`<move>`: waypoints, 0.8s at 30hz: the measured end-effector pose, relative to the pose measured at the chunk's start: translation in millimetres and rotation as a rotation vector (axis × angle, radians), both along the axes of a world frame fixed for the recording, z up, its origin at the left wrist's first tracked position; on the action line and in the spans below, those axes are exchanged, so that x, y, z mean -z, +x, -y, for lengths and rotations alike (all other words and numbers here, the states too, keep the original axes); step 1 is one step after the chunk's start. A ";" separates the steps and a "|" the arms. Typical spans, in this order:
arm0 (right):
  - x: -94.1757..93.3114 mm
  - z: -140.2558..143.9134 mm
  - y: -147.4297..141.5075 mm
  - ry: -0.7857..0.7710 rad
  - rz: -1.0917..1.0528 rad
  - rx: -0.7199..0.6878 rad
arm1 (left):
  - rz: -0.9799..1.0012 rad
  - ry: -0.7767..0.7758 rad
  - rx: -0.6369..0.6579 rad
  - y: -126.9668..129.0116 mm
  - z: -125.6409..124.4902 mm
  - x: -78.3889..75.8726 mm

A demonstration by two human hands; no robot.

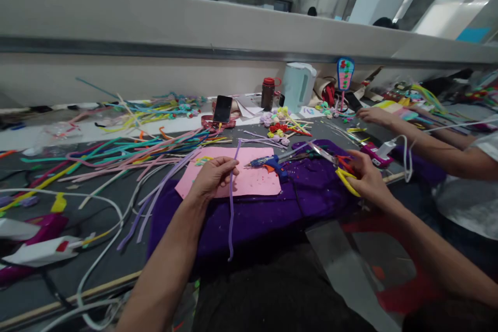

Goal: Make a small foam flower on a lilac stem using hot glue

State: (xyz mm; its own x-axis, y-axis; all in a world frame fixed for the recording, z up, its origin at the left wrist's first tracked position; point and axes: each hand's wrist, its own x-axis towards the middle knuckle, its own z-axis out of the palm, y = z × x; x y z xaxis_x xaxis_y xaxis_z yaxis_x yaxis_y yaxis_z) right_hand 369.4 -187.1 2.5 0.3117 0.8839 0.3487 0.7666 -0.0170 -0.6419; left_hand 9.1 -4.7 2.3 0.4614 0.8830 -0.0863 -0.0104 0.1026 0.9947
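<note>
The left hand pinches a purple pipe cleaner between its fingers, the stem hanging down over a pink sheet and purple cloth. The right hand seems closed around yellow-handled scissors, blades pointing toward a blue glue gun on the tabletop.

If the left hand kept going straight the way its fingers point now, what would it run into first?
Probably the blue glue gun lying just beyond the pink sheet: the left hand, pinching a purple pipe cleaner, points right across it. Depth is uncertain.
</note>
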 end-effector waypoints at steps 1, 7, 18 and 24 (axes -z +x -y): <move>0.6 -4.0 -10.3 0.048 -0.149 -0.052 | 0.005 -0.004 -0.001 0.1 0.5 0.1; -12.9 -49.1 -78.3 0.174 -0.784 -0.354 | 0.037 -0.036 -0.005 -2.0 -1.4 2.7; -42.7 -132.3 -140.7 0.147 -0.700 -0.734 | 0.217 -0.133 -0.059 -11.0 -4.2 5.7; -17.0 -148.1 -129.9 -0.008 -0.500 -0.739 | 0.214 -0.149 -0.056 -10.5 -1.3 5.5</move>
